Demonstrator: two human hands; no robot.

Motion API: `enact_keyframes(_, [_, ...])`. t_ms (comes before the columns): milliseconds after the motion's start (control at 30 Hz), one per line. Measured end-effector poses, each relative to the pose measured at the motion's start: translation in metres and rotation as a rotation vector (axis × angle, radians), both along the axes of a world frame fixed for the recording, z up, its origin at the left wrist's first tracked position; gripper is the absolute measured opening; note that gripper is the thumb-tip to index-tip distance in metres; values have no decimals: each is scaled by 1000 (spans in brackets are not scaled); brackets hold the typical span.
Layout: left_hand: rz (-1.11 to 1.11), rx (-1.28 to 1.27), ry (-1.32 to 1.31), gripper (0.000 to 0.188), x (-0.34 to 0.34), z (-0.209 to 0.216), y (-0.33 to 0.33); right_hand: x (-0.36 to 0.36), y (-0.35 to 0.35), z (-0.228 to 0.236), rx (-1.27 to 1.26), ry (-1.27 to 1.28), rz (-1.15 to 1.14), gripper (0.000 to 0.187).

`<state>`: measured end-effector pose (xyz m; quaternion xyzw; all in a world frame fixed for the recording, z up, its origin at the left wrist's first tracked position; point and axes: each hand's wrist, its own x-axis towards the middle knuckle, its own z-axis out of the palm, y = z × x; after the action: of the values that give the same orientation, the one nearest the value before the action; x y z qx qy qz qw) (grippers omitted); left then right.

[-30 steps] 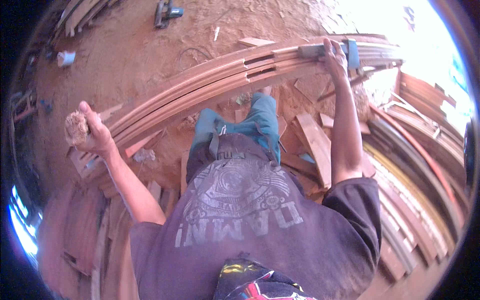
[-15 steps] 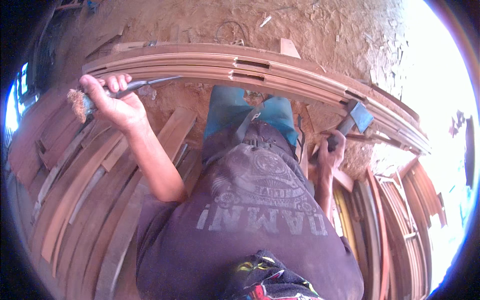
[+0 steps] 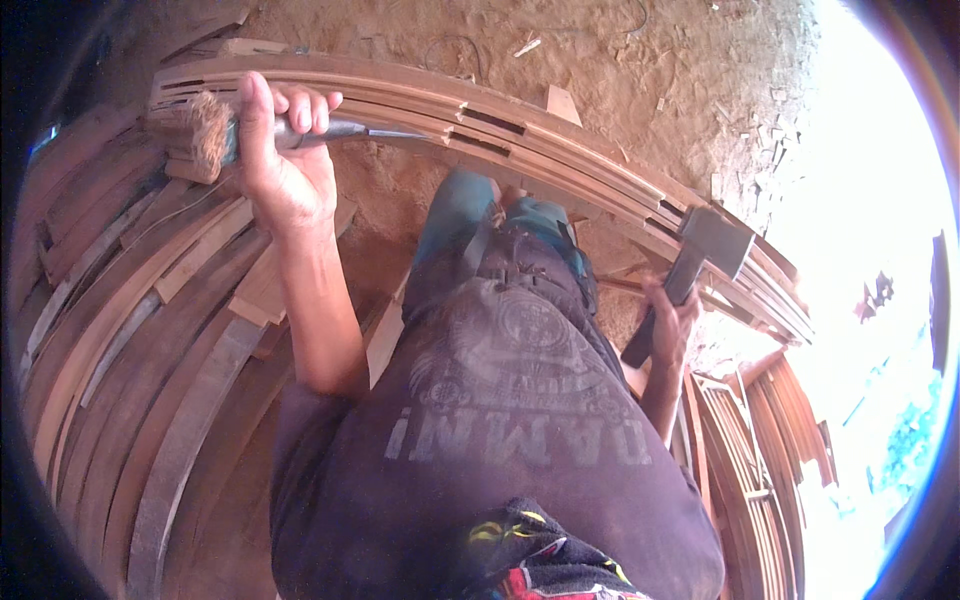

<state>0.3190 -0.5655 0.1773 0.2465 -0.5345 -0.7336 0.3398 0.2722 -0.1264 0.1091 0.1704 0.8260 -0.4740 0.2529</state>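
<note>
My left hand (image 3: pixel 283 160) is raised and closed around a chisel (image 3: pixel 330 130) with a frayed wooden butt and a metal blade that points right, over the long curved wooden frame (image 3: pixel 560 150). Low on the right, my right hand (image 3: pixel 672 325) grips the dark handle of a hammer (image 3: pixel 700 255), whose square head rests near the frame's right stretch. The frame carries several rectangular mortise slots and runs across the ground in front of my legs.
Stacks of curved wooden strips (image 3: pixel 120 330) lie to the left, and more bent frames (image 3: pixel 760 460) pile up at the right. Sandy ground (image 3: pixel 600 60) with wood chips lies beyond the frame. The right rim is washed out by sunlight.
My left hand with the chisel has risen toward the frame's left end. My right hand came off the frame's far end and dropped low with the hammer; the view swung left.
</note>
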Motion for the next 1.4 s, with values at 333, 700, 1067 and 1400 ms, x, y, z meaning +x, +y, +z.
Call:
enact_keyframes(333, [-160,23,16,35,-16,1,-11,-79,-80,64,-39,672,-72,24])
enact_keyframes(700, [-40,130,-59,33,-41,-34,8,-76,-102,27,-36,222,99,33])
enact_keyframes(1067, [42,-268,-259,27,-52,-21,54,-148,-98,17,-156,340,464,26])
enact_keyframes(1400, [134,-714,33,31,-67,-84,43,-162,-92,13,-119,313,606,26])
